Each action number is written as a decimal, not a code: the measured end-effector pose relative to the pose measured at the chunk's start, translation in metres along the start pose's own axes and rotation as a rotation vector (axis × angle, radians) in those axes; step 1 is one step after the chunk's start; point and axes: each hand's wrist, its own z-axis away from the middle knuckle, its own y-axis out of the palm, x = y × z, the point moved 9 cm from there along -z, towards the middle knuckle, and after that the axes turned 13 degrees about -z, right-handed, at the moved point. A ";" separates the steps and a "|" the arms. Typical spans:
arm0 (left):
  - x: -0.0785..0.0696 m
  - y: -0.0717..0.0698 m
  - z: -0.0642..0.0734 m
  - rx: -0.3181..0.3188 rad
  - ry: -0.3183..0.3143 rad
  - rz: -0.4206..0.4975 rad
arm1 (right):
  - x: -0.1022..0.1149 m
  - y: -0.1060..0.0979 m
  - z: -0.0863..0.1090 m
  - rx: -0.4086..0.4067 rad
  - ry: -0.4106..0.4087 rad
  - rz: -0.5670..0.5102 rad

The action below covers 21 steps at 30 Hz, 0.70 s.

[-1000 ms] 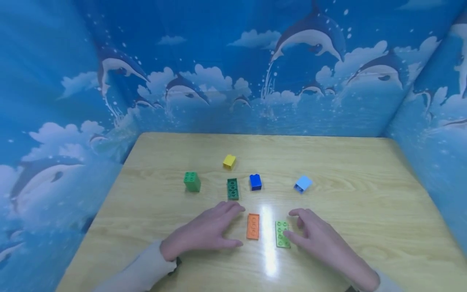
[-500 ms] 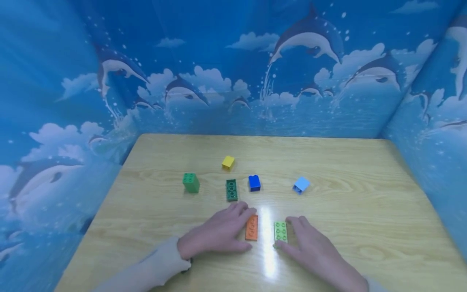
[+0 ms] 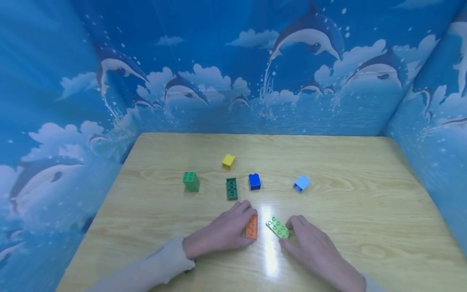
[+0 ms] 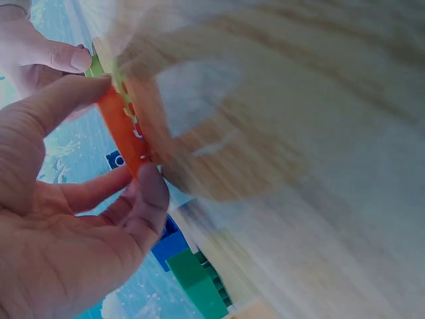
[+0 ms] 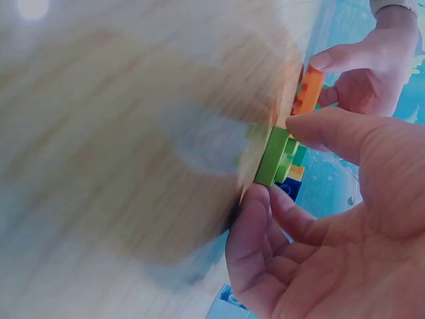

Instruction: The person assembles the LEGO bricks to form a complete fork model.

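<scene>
My left hand [image 3: 230,227] pinches an orange building brick [image 3: 251,227] by its two short ends, thumb at the near end and fingers at the far end. The brick lies hollow side up; in the left wrist view the orange brick [image 4: 123,133] shows studs facing the tabletop. To its right, my right hand [image 3: 315,249] pinches a light green building brick [image 3: 278,228], studs up and turned at a slant. In the right wrist view, thumb and fingertips grip the ends of the light green brick [image 5: 272,159]. A short gap separates the two bricks.
Beyond the hands lie a dark green brick [image 3: 232,189] hollow side up, a blue brick [image 3: 254,181], a yellow brick [image 3: 228,161] and a light blue brick [image 3: 302,183]. A tall green brick [image 3: 191,181] stands left. Dolphin-print cloth [image 3: 226,81] walls the wooden table [image 3: 350,174].
My left hand has moved right and closed its fingers on the orange brick. My right hand has taken hold of the light green brick and turned it, its far end swinging left.
</scene>
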 end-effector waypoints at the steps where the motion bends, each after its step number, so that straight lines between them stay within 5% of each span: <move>1: 0.001 0.000 0.001 -0.005 0.004 0.031 | -0.001 0.000 0.000 0.001 0.000 -0.008; 9: 0.006 0.001 0.007 0.012 0.019 0.292 | -0.003 -0.005 0.000 0.020 -0.015 -0.011; 21: 0.017 0.000 0.010 -0.052 -0.082 0.522 | -0.009 -0.011 -0.001 0.043 0.001 -0.036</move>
